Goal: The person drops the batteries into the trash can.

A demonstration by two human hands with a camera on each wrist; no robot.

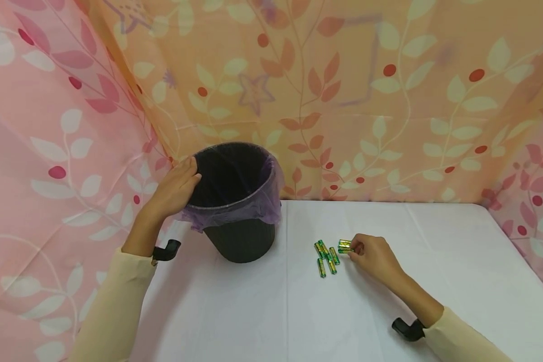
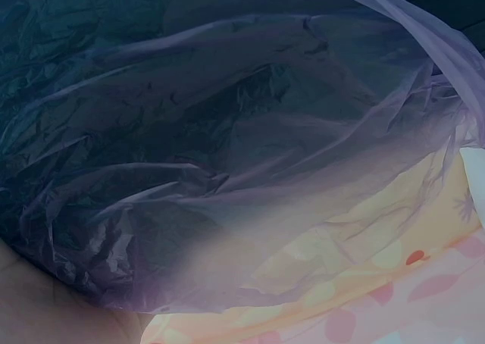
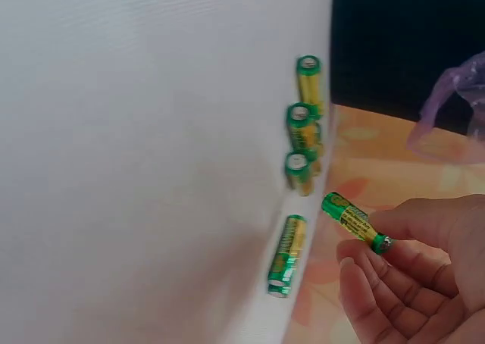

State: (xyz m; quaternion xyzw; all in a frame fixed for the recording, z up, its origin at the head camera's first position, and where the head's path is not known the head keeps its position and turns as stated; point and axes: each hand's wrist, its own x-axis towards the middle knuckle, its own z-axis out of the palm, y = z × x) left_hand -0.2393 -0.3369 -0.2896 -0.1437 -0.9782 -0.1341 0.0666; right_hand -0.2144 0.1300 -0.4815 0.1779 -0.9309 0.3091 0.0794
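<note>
My left hand (image 1: 174,186) holds the left rim of a black trash bin (image 1: 242,241), its fingers hooked over the edge. A thin purple plastic bag (image 1: 258,211) lines the bin and folds down outside; in the left wrist view the bag (image 2: 227,132) fills most of the picture, with only part of the hand at the lower left. Between thumb and fingers my right hand (image 1: 373,256) pinches a green and gold battery (image 3: 355,221). Another battery (image 3: 286,254) lies on the table close by. Several more batteries (image 1: 321,268) form a loose group left of that hand.
A white cloth covers the table (image 1: 235,311). Flowered fabric (image 1: 344,125) hangs behind it, and pink flowered fabric (image 1: 36,201) hangs at the left. The bin stands at the back left of the table.
</note>
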